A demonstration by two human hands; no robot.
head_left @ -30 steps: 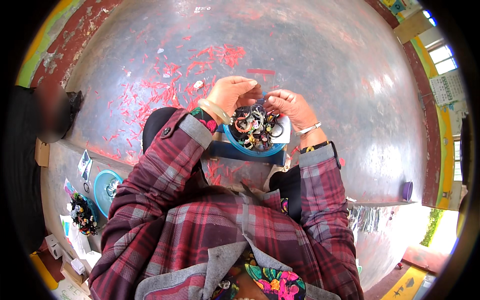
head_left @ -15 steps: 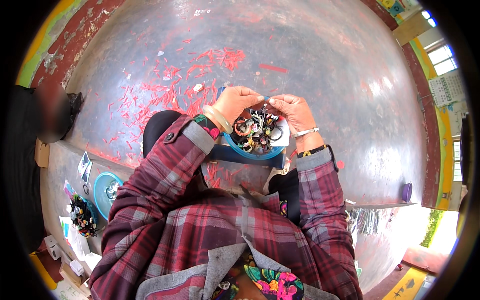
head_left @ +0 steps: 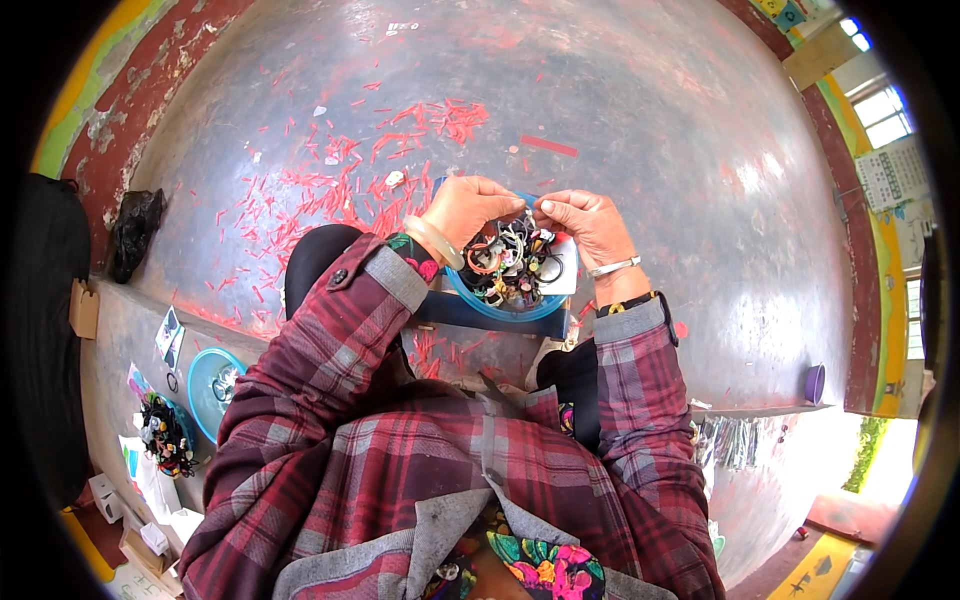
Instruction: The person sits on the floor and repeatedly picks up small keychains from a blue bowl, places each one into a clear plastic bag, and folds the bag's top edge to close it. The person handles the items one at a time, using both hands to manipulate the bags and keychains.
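Note:
My left hand (head_left: 472, 210) and my right hand (head_left: 590, 220) meet fingertip to fingertip over the far rim of a blue plastic basin (head_left: 515, 313). Thumb and forefinger are pinched together on each. Whatever lies between them is too small to make out. A tangle of hair ties (head_left: 513, 262), mostly black with some coloured and light pieces, fills the basin. The basin rests on a low dark blue stool (head_left: 470, 312) between my knees. Under my right hand a white card or sheet (head_left: 567, 268) sticks out beside the basin.
Red strips (head_left: 345, 190) litter the grey floor beyond my left arm. A second blue basin (head_left: 207, 392) and a container heaped with hair ties (head_left: 167, 437) stand at the left. There is a black plastic bag (head_left: 135, 232) by the wall and a purple bucket (head_left: 814, 384) far right.
Both hands stay pinched at almost the same place, with only a tiny shift. At the left edge, a person's head has moved out of sight, uncovering more of the black bag.

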